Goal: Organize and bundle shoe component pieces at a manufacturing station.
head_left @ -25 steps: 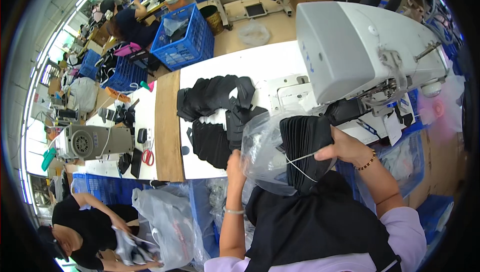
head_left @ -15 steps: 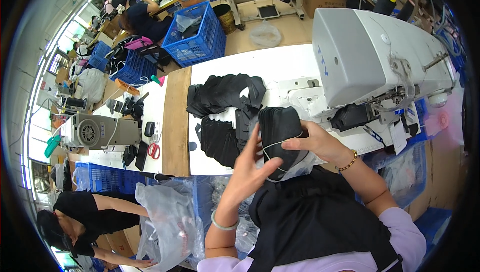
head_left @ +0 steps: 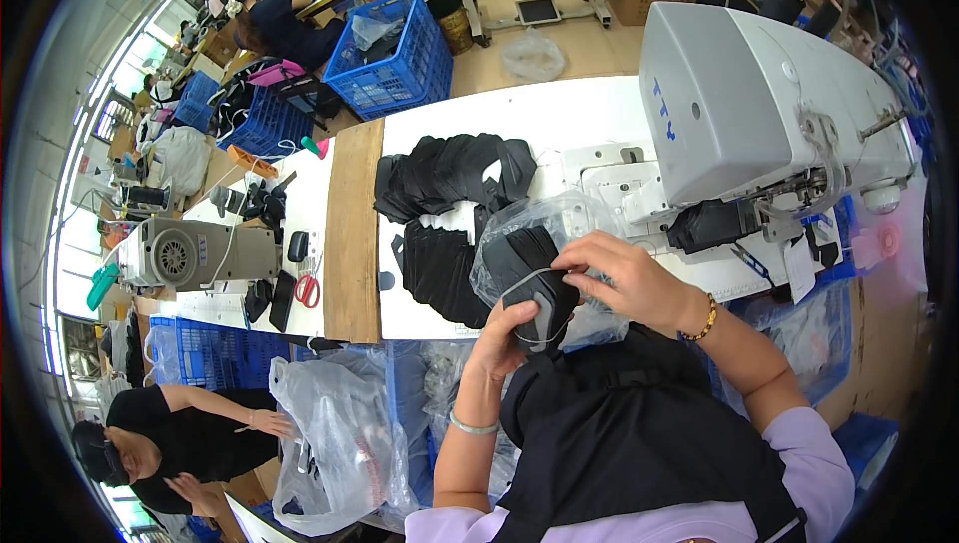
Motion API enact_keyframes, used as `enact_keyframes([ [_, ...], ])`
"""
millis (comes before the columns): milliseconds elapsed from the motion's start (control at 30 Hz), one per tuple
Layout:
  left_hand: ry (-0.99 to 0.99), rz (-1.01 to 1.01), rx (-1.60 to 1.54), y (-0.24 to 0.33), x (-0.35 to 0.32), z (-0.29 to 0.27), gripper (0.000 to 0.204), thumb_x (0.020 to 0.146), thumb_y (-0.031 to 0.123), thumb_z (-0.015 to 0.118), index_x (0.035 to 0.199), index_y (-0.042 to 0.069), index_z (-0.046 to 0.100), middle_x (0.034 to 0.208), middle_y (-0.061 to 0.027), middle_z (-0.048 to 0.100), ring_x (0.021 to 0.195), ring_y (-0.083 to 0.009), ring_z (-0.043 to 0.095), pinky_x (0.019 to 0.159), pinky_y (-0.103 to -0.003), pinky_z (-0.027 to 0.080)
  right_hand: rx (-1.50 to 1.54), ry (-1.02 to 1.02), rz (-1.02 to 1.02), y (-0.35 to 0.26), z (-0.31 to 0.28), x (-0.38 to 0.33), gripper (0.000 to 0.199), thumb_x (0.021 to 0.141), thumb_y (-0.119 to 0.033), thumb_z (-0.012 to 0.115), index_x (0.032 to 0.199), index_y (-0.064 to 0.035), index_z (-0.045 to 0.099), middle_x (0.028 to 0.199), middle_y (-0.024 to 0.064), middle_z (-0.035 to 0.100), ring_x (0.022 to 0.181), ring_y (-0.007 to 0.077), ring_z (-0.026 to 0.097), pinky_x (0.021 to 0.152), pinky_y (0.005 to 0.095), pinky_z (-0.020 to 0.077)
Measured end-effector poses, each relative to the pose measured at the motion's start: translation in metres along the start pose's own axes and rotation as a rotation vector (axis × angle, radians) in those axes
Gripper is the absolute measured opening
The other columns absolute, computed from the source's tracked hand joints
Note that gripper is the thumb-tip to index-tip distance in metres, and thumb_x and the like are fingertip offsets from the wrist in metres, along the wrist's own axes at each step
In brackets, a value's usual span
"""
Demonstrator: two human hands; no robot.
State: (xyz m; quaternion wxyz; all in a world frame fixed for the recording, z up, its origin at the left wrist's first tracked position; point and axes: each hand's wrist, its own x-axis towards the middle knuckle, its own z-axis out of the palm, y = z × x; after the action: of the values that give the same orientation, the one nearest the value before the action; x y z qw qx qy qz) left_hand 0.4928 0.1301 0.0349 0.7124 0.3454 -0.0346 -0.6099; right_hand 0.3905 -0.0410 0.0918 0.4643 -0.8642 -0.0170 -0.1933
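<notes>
A thick bundle of black fabric pieces (head_left: 521, 255) stands tilted just in front of me, with a thin pale rubber band (head_left: 527, 283) stretched round it. My left hand (head_left: 494, 345) grips its lower left side, thumb across the pieces. The fingertips of my right hand (head_left: 634, 281) pinch the band at the bundle's right edge. Behind and around the bundle lies a clear plastic bag (head_left: 491, 233). Just left of it, more black pieces lie on the white table in a far row (head_left: 455, 178) and a near row (head_left: 438, 273).
A large sewing machine (head_left: 724, 108) stands at the right, black pieces (head_left: 711, 226) by its needle area. A wooden board (head_left: 352, 243) edges the table's left side; red scissors (head_left: 308, 290) lie beyond it. Lower left, a co-worker (head_left: 190, 433) reaches toward a clear bag (head_left: 325, 443).
My right hand has gone from holding the bundle's side to pinching the band. The bundle has turned and tilted, and the clear bag behind it shows more. The co-worker's arms have moved.
</notes>
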Motion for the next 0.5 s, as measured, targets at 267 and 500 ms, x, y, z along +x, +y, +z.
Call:
enact_keyframes([
  [267,0.180,0.039,0.341,-0.007,-0.003,0.001,0.053,0.066,0.025,0.068,0.110,-0.002,0.052,0.094,-0.0102,0.059,0.083,-0.0173,0.059,0.072,-0.027,0.048,0.029,-0.324,-0.033,0.030,-0.008,0.002,0.010,0.076,-0.005,0.063,0.082,-0.0010,0.056,0.089,0.0070,0.055,0.076,0.0174,0.056,0.070,0.0292,0.0471],
  [500,0.110,-0.008,0.489,0.000,-0.008,0.006,0.058,0.065,0.020,0.072,0.114,-0.002,0.048,0.100,-0.0064,0.055,0.089,-0.0145,0.051,0.079,-0.026,0.042,0.710,-0.458,0.382,0.050,-0.013,-0.002,0.008,0.077,-0.008,0.060,0.080,-0.0010,0.057,0.068,0.0008,0.055,0.066,0.0078,0.051,0.064,0.0217,0.0417],
])
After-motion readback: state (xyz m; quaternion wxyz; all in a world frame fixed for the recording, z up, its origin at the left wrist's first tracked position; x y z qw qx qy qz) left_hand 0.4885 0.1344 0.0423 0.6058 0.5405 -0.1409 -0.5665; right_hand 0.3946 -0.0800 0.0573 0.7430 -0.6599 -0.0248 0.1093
